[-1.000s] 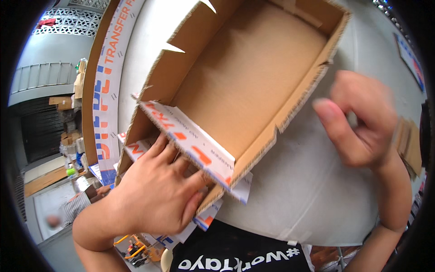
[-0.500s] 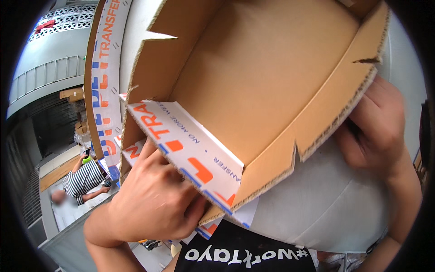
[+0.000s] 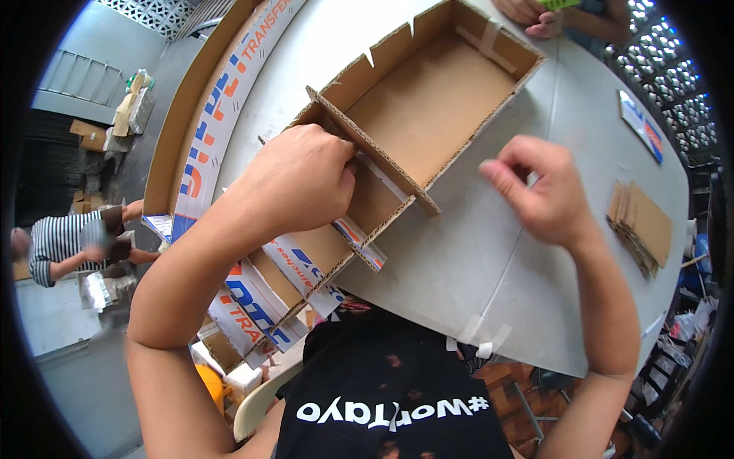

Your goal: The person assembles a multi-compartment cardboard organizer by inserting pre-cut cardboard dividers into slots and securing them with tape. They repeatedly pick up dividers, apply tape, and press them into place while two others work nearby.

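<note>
A long open cardboard box [image 3: 451, 92] lies slantwise on the table, its side walls notched. A plain cardboard divider [image 3: 376, 148] crosses it, with ends jutting past both walls. Nearer to me, printed white dividers [image 3: 294, 264] cross the near part of the box, which reaches past the table edge. My left hand [image 3: 310, 176] is closed over the box just on the near side of the plain divider; its fingertips are hidden. Right of the box, my right hand [image 3: 539, 187] hangs above the table with nothing in it, thumb apart from the curled fingers, slightly blurred.
A long printed cardboard piece [image 3: 200, 164] stands along the left table side. Cut cardboard pieces [image 3: 641, 226] are stacked at right, beyond a flat printed piece [image 3: 641, 126]. Another person's hands [image 3: 535, 15] are at the far edge; a person in a striped shirt [image 3: 65, 249] is at left.
The box now appears farther off and more of it shows. My right hand has let go of its wall. My left hand has moved from the printed divider to beside the plain one.
</note>
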A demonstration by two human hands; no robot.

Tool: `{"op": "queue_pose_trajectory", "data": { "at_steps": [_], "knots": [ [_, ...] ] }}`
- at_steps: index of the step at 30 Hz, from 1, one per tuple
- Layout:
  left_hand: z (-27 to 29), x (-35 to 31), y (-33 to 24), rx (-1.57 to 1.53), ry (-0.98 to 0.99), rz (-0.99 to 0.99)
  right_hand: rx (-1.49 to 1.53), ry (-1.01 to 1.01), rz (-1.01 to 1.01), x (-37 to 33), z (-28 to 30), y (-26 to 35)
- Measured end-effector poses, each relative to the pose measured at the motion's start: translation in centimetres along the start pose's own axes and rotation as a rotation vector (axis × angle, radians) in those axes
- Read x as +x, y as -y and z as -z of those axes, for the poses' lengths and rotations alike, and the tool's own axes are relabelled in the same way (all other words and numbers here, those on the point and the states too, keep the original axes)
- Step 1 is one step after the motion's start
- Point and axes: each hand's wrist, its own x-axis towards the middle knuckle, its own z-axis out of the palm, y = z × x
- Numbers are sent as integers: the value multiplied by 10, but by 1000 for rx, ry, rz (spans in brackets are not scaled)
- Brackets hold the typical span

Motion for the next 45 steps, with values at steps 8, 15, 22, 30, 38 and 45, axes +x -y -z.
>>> {"op": "queue_pose_trajectory", "data": {
  "at_steps": [8, 15, 22, 30, 38, 45],
  "knots": [
    [-2, 17, -10, 196, 382, -109, -230, -7, 187, -17, -52, 54],
    [-7, 24, -10, 134, 420, -187, -312, -120, 128, -23, -70, 60],
    [-14, 18, -18, 271, 401, -308, -363, -105, 136, -22, -82, 63],
    [27, 2, 28, -316, -9, -113, -302, -169, 47, -31, -81, 60],
    [27, 2, 93, -675, -345, 37, -299, -190, 99, -29, -82, 57],
    [20, -14, 29, -39, -138, -317, -292, -207, 51, -32, -84, 58]
  ]
}}
